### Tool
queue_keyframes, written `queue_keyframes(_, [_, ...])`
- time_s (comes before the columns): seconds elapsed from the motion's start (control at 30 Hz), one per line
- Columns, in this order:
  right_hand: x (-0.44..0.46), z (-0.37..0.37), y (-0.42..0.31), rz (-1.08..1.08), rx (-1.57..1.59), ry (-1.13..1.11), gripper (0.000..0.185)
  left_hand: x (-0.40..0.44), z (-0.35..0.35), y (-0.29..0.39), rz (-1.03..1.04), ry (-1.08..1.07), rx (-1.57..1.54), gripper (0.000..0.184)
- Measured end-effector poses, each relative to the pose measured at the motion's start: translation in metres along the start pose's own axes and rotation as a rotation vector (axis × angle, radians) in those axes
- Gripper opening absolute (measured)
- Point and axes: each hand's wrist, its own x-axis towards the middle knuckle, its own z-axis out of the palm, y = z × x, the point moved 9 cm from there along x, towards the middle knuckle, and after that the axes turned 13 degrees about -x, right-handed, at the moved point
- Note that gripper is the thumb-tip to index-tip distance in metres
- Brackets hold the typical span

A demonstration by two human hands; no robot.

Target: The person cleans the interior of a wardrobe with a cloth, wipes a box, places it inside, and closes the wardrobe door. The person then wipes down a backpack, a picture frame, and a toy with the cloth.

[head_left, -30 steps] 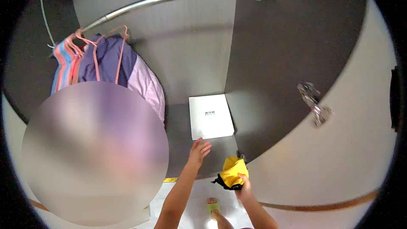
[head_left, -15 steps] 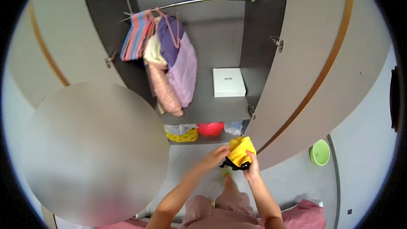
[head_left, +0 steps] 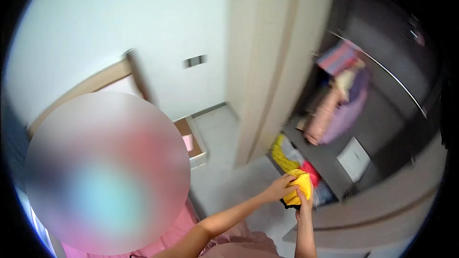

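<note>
A bundled yellow cloth item with black trim (head_left: 302,181) is in front of the open wardrobe, low in the head view. My right hand (head_left: 304,203) grips it from below, with the thumb over its front. From the left, my left hand (head_left: 281,188) closes its fingers on the bundle's side. The folds hide what kind of item it is. Behind it, red (head_left: 310,172) and yellow (head_left: 283,156) bundles sit in the wardrobe's lower compartment.
Clothes (head_left: 334,110) and pink and blue hangers (head_left: 338,57) hang from a rail. A white box (head_left: 354,159) rests on the shelf. A bed with pink bedding (head_left: 179,227) is at left, near a low drawer unit (head_left: 200,157). A blurred disc covers the left side.
My view has swung left, so the wardrobe now appears at the right and the bed and wall show. My left hand has come onto the yellow cloth, which my right hand still holds.
</note>
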Motion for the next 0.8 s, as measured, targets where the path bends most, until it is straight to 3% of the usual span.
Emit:
queue_keyframes(0.13, [-0.001, 0.034, 0.009, -0.023, -0.123, -0.258, 0.066, -0.04, -0.036, 0.051, 0.095, 0.334, 0.163, 0.036])
queue_keyframes(0.27, [-0.026, -0.004, 0.0, -0.009, -0.065, -0.246, 0.062, -0.05, 0.008, 0.065, 0.163, 0.364, 0.201, 0.035])
queue_keyframes(0.3, [-0.037, -0.033, -0.004, -0.02, -0.065, -0.206, 0.062, -0.047, 0.034, 0.059, 0.194, 0.347, 0.23, 0.033])
queue_keyframes(0.37, [-0.066, -0.091, -0.039, -0.249, -0.292, -0.102, 0.062, -0.031, 0.105, 0.068, 0.243, 0.223, 0.207, 0.031])
queue_keyframes(0.47, [-0.119, -0.185, -0.085, -0.332, -0.284, 0.13, 0.06, -0.008, 0.213, 0.097, 0.108, -0.048, -0.029, 0.027])
queue_keyframes(0.53, [-0.163, -0.231, -0.113, -0.339, -0.322, 0.296, 0.06, 0.0, 0.275, 0.11, 0.002, -0.085, -0.326, 0.026])
queue_keyframes(0.63, [-0.229, -0.289, -0.145, -0.422, -0.402, 0.547, 0.059, 0.005, 0.369, 0.164, 0.065, -0.219, -0.282, 0.024])
queue_keyframes(0.7, [-0.264, -0.316, -0.152, -0.393, -0.347, 0.656, 0.057, 0.005, 0.422, 0.174, -0.001, -0.352, -0.159, 0.027])
queue_keyframes(0.77, [-0.277, -0.327, -0.159, -0.388, -0.382, 0.679, 0.058, 0.013, 0.426, 0.214, 0.413, -0.072, -0.233, 0.051])
queue_keyframes(0.8, [-0.281, -0.331, -0.159, -0.377, -0.418, 0.645, 0.058, 0.015, 0.436, 0.217, 0.418, -0.112, -0.234, 0.059])
